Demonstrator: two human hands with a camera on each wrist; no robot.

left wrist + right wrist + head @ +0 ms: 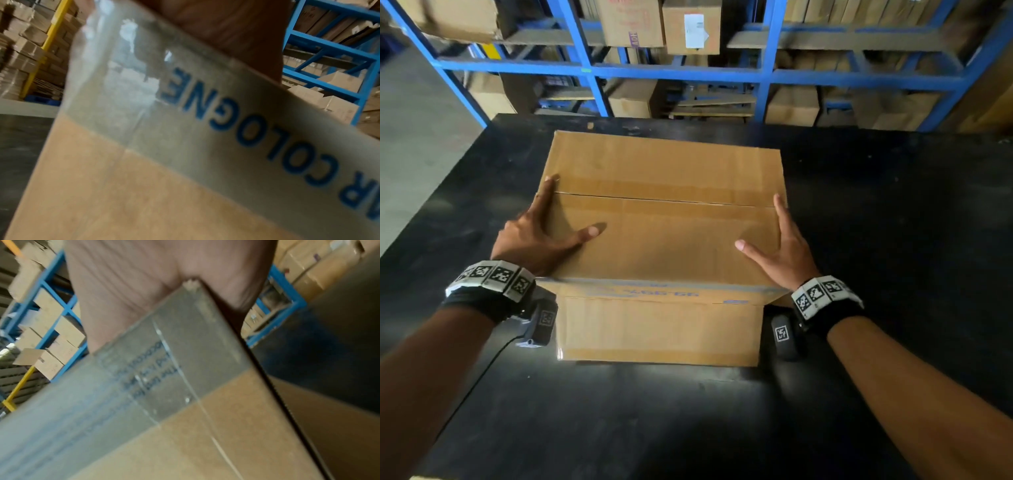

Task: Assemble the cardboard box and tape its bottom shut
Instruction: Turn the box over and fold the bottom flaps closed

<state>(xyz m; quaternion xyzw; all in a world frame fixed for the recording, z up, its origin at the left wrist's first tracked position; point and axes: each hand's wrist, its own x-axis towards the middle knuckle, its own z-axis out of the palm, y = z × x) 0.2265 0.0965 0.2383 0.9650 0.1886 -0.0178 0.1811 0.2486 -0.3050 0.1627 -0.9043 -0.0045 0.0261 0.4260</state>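
A brown cardboard box [664, 240] stands on the black table [893, 205], its two top flaps folded down and meeting at a seam [661, 198]. My left hand [544, 236] lies over the box's left top edge, thumb spread on the near flap, a finger straight along the edge. My right hand [780, 246] mirrors it on the right edge. Old clear tape with blue print [654, 291] bands the near side. The left wrist view shows that tape [205, 113] under my palm [226, 24]. In the right wrist view my palm [144, 280] straddles a box corner [193, 283].
Blue metal racks [681, 72] loaded with cartons stand right behind the table's far edge. Grey floor [414, 154] lies past the table's left edge. Dark tabletop runs in front of the box and to both sides. No tape roll shows in any view.
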